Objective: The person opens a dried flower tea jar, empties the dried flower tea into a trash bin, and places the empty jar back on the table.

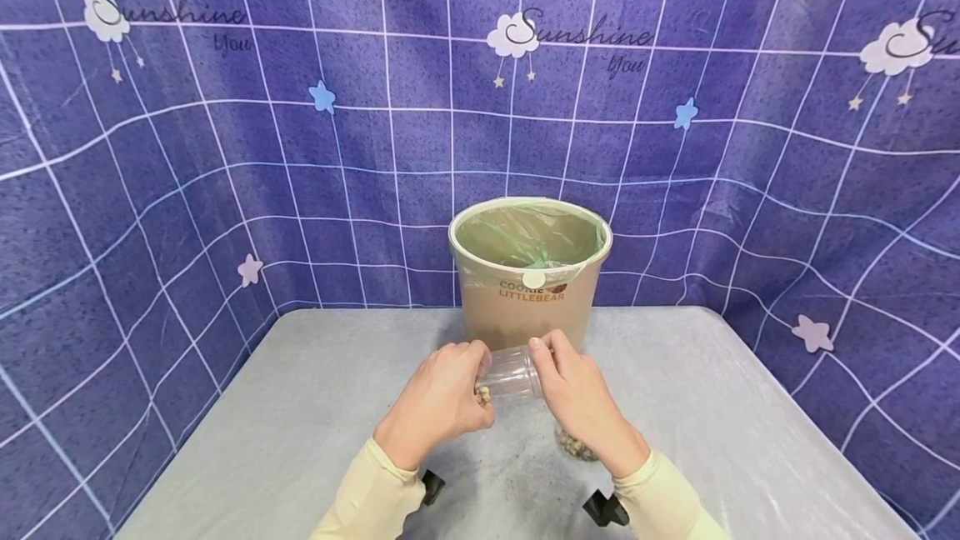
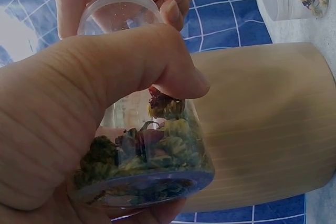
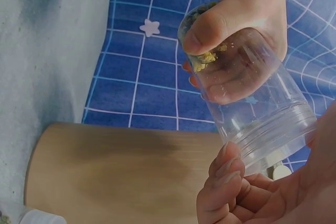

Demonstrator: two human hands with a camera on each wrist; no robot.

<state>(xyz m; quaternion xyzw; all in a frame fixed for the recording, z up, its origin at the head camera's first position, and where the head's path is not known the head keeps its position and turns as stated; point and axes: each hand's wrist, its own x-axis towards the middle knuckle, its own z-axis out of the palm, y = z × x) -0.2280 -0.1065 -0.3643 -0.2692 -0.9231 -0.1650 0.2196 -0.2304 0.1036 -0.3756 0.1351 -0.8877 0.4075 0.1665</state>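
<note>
My left hand (image 1: 438,402) grips the lower part of a clear plastic jar (image 1: 512,373), which lies tilted in front of the bin in the head view. Dried flower buds (image 2: 176,142), yellowish green with some dark red, have gathered at its base. In the left wrist view my thumb crosses the jar's side. My right hand (image 1: 588,407) holds the other end, with fingers and thumb around the ridged rim (image 3: 283,132). A second jar of dried flowers (image 1: 576,447) stands on the table, partly hidden under my right hand.
A tan bin (image 1: 480,319) marked "COOKIE LITTLEBEAR" stands at the back of the grey table (image 1: 315,407), lined with a green translucent bag (image 1: 510,232). Behind it and at both sides hangs a blue checked curtain (image 1: 375,140). Dark crumbs lie on the tabletop near the hands.
</note>
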